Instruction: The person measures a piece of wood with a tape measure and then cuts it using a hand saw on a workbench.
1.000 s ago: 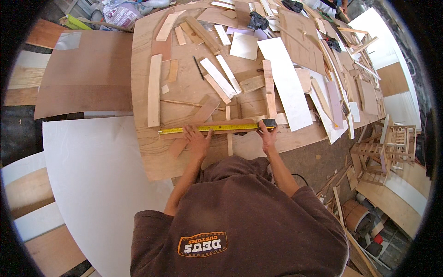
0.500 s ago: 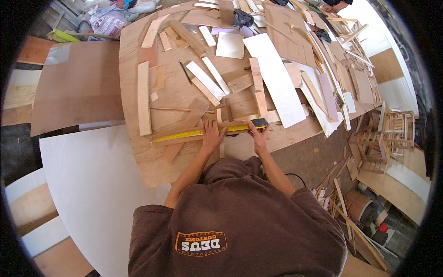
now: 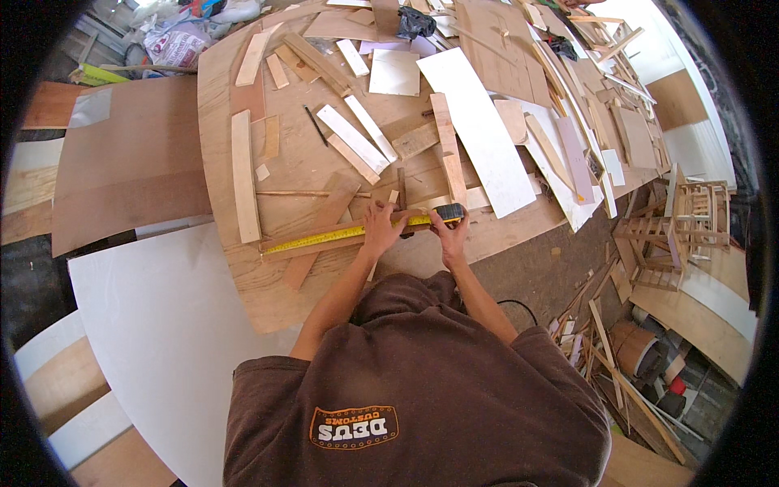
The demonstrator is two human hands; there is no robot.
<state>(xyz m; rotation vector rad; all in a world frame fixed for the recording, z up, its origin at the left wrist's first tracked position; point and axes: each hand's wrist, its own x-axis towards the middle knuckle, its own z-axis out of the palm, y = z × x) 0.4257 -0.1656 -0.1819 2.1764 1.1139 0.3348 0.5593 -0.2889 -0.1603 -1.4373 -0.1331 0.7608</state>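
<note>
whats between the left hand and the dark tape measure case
In the head view, a short stretch of yellow blade lies between the left hand and the tape measure case; the right hand, holding the case, has fingers at that end.

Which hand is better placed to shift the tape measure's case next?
Probably the right hand: it holds the black case, while the left hand lies farther left, across the yellow blade.

Single head view: wide fisheye, steep downward; shirt (image 3: 454,390) close at lower edge, fingers (image 3: 374,214) mid-frame, table (image 3: 253,302) beyond.
</note>
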